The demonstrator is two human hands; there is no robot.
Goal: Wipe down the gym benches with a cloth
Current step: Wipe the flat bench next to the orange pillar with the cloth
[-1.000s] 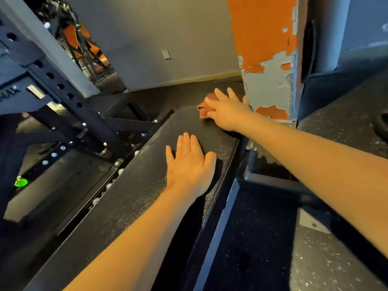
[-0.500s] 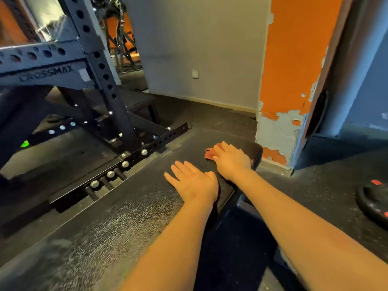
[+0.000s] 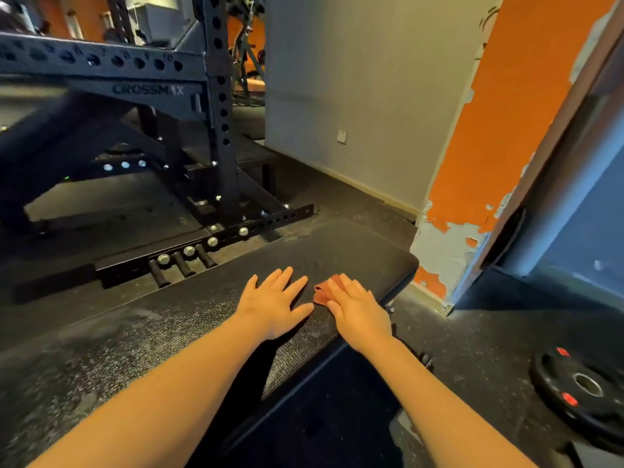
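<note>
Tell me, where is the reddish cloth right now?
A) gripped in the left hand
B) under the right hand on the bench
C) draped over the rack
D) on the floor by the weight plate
B: the right hand lies flat on the cloth on the bench pad, while the left hand rests bare beside it.

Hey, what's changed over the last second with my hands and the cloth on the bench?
The right hand has slid the cloth back from the far end of the bench, ending right beside the left hand. Nothing was picked up or let go. Both hands stay flat, the right pressing the cloth, the left on the bare bench.
</note>
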